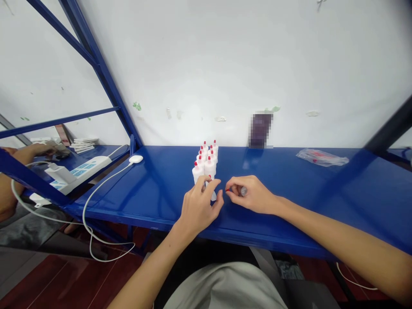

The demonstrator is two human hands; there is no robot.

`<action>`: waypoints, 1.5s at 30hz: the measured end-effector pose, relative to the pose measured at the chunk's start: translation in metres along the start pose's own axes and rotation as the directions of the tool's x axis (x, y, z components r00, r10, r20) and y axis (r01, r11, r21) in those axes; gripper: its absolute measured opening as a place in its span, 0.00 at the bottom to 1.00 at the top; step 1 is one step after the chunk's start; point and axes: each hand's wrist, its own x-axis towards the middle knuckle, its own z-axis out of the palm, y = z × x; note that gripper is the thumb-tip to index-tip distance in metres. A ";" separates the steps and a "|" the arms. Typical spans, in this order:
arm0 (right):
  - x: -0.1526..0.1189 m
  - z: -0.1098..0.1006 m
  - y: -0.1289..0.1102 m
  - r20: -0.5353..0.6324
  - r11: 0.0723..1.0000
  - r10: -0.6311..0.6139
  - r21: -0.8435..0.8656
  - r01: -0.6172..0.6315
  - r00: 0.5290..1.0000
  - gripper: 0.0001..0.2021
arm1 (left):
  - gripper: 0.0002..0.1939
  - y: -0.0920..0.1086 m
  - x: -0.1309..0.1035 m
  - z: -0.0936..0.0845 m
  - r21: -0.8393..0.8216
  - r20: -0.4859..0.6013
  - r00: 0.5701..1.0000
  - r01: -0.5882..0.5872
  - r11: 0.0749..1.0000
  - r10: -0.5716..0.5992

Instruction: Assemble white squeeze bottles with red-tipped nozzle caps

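Note:
Several small white bottles with red tips (210,165) stand in two rows on the blue table (154,189). At the near end of these rows is my left hand (201,206), its fingers curled around a white bottle (213,196) that they partly cover. To its right, my right hand (251,193) pinches a tiny red piece (228,190) between thumb and forefinger. A clear, greyish item (243,191) also shows within the curled fingers of that hand. A narrow gap separates the two hands.
A clear plastic bag with red pieces (322,157) lies at the back right. A dark pixelated object (260,130) leans against the wall. Left are a white cable (86,201), a power strip (85,169), blue frame bars (96,64) and another person's arm (16,167).

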 end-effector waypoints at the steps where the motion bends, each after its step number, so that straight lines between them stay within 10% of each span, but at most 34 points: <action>1: 0.001 0.000 -0.002 0.007 0.995 0.059 0.078 -0.059 0.998 0.04 | 0.11 0.001 0.000 -0.001 -0.024 -0.024 0.999 -0.047 0.999 0.047; 8: 0.005 -0.005 -0.004 0.247 0.750 0.239 0.567 -0.340 0.939 0.15 | 0.09 0.002 0.002 0.000 -0.100 -0.064 0.980 -0.197 0.975 0.191; 24: 0.000 0.008 -0.016 0.304 0.614 0.191 0.705 -0.355 0.933 0.11 | 0.05 0.000 0.006 0.005 -0.239 -0.099 0.977 -0.205 0.949 0.187; 45: -0.004 0.007 -0.021 0.189 0.985 -0.066 0.167 0.034 0.980 0.16 | 0.07 -0.001 0.005 0.004 -0.259 0.062 0.974 -0.197 0.946 0.220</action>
